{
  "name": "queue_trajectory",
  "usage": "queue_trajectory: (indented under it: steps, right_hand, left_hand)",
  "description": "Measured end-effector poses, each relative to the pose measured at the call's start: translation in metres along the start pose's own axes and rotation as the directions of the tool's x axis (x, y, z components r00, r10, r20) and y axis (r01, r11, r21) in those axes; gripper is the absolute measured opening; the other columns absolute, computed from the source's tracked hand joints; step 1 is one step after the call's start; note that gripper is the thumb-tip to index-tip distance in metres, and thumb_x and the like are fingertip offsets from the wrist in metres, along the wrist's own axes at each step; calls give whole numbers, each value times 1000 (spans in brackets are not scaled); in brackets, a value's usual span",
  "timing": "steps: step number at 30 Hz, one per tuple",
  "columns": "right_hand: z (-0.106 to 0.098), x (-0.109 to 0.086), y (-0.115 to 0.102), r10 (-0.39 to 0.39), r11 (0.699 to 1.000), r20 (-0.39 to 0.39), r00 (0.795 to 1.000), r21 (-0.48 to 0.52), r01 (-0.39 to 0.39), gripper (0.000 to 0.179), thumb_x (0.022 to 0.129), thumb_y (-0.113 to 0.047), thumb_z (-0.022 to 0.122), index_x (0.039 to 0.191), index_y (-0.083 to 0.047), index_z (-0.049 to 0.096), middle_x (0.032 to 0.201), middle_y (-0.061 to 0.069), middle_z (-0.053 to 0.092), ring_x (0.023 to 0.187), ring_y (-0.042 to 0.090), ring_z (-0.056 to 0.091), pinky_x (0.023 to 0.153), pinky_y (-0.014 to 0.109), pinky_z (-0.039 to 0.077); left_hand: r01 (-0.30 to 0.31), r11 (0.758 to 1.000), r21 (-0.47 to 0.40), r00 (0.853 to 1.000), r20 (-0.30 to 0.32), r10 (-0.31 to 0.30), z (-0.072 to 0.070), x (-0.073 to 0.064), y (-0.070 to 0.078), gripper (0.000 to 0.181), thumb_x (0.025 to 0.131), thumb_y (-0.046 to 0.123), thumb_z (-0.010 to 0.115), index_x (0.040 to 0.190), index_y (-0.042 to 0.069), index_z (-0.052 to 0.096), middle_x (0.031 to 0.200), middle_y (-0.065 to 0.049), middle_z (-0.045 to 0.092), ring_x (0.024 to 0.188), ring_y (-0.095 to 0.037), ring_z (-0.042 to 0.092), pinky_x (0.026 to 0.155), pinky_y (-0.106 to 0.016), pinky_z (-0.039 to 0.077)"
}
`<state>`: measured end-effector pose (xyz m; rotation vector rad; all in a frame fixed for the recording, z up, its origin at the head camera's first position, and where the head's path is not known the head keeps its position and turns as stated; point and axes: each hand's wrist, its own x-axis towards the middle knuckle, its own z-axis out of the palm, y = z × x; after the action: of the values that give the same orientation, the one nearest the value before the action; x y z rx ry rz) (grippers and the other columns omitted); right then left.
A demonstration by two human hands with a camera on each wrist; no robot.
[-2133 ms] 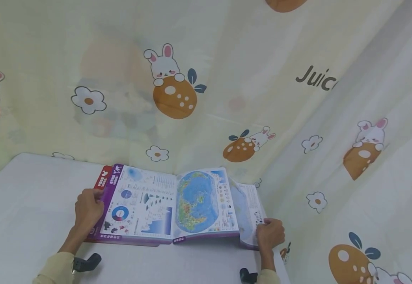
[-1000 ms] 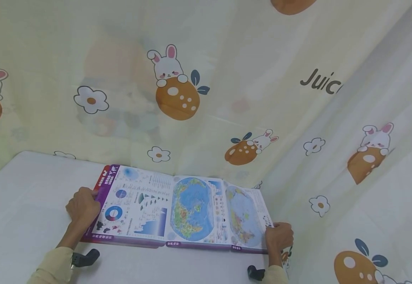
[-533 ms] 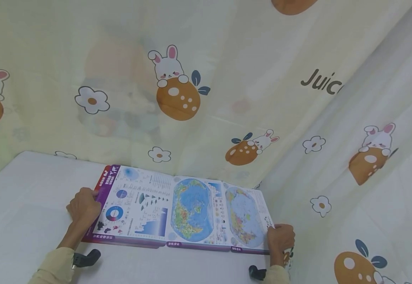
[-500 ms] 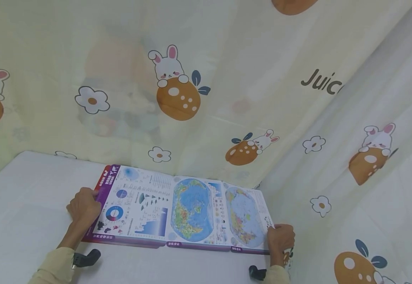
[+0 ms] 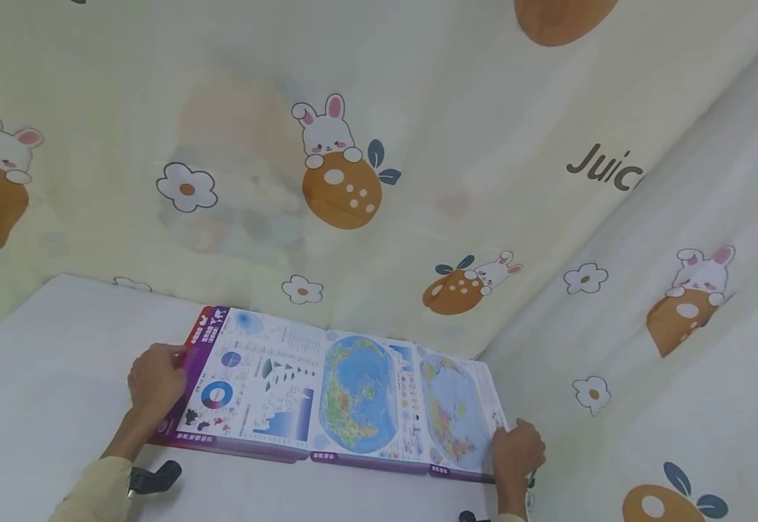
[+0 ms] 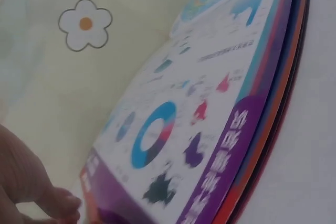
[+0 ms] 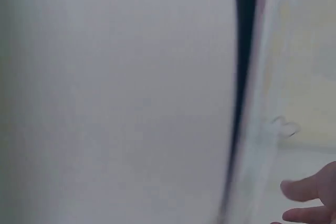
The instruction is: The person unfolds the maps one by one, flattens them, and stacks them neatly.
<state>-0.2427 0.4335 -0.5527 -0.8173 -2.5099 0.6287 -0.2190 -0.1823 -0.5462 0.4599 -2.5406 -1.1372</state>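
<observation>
An atlas (image 5: pixel 254 384) with a fold-out page of world maps lies spread across the white table, its purple and red edge to the left. My left hand (image 5: pixel 157 384) holds that left edge with curled fingers. In the left wrist view the atlas (image 6: pixel 173 145) rises close by, with a thumb or fingertip of my left hand (image 6: pixel 37 187) at its corner. My right hand (image 5: pixel 518 449) is at the lower right corner of the folded-out page. The right wrist view shows fingers of my right hand (image 7: pixel 312 198) spread apart with nothing between them, beside the blurred page edge.
Behind the table (image 5: pixel 46 362) and along its right side hangs a pale curtain (image 5: pixel 385 87) printed with rabbits and flowers. It comes down close to the far edge of the atlas. A black wrist mount (image 5: pixel 157 478) sits at my left wrist.
The right hand drew the overlapping map page out to the right until it lay flat. Its fingers have since come off the page edge. The left hand keeps its hold at the left edge.
</observation>
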Motion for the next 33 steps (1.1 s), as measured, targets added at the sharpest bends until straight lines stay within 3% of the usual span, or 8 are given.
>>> queue_trajectory:
  steps: [3, 6, 8, 11, 14, 17, 21, 33]
  right_hand:
    - [-9, -22, -16, -181, 983, 11, 984, -32, 181, 49, 101, -16, 69, 138, 15, 62, 134, 45, 62, 122, 65, 58, 103, 76, 42]
    - [-15, -48, -38, -387, 922, 64, 920, 16, 387, 49, 105, -24, 70, 142, 7, 63, 139, 40, 64, 127, 63, 59, 104, 76, 43]
    - [-13, -69, -53, -494, 869, 145, 857, 58, 491, 50, 109, -27, 65, 150, 1, 60, 150, 36, 59, 138, 59, 55, 114, 75, 39]
    - [-8, -103, -70, -630, 775, 249, 736, 135, 618, 50, 111, -29, 61, 156, -8, 58, 161, 37, 48, 149, 60, 45, 121, 78, 31]
    - [4, -132, -76, -713, 691, 336, 616, 184, 699, 54, 110, -31, 61, 160, -14, 55, 164, 45, 37, 151, 69, 36, 117, 88, 25]
    - [17, -147, -75, -731, 654, 425, 534, 214, 725, 60, 110, -37, 60, 166, -21, 47, 164, 50, 31, 149, 78, 27, 110, 96, 16]
    - [22, -154, -77, -688, 672, 530, 495, 208, 711, 64, 111, -44, 56, 170, -26, 39, 169, 48, 22, 152, 79, 17, 108, 99, 7]
    - [23, -146, -91, -615, 696, 642, 458, 169, 698, 68, 110, -46, 59, 170, -24, 38, 171, 46, 20, 154, 77, 16, 107, 100, 11]
  left_hand:
    - [-77, 997, 6, 997, -14, 77, -4, 4, -6, 38, 101, -6, 58, 136, -17, 63, 124, -42, 69, 106, -57, 68, 86, -65, 57]
    - [-214, 976, 43, 977, -2, 215, -4, 16, -10, 41, 104, -4, 58, 144, -13, 58, 137, -39, 63, 120, -57, 61, 98, -70, 52]
    - [-311, 946, 87, 950, 28, 310, -3, 25, -13, 46, 104, -3, 59, 149, -11, 54, 146, -37, 58, 129, -57, 55, 104, -73, 48]
    - [-420, 897, 138, 907, 87, 411, 3, 36, -20, 54, 102, 0, 62, 154, -9, 50, 156, -34, 52, 141, -57, 49, 112, -75, 43]
    - [-471, 867, 165, 881, 149, 450, 10, 42, -28, 58, 104, 4, 61, 158, -9, 46, 161, -32, 50, 148, -54, 45, 117, -75, 39]
    - [-501, 847, 175, 862, 178, 474, 17, 45, -35, 56, 106, 5, 57, 159, -8, 46, 162, -31, 49, 150, -52, 43, 118, -75, 36]
    - [-521, 831, 195, 852, 183, 491, 19, 46, -40, 55, 105, 5, 55, 158, -8, 46, 163, -31, 49, 150, -52, 42, 120, -76, 32]
    - [-485, 850, 206, 871, 197, 450, 17, 42, -48, 59, 104, 8, 59, 160, -5, 45, 164, -30, 48, 153, -53, 38, 125, -75, 26]
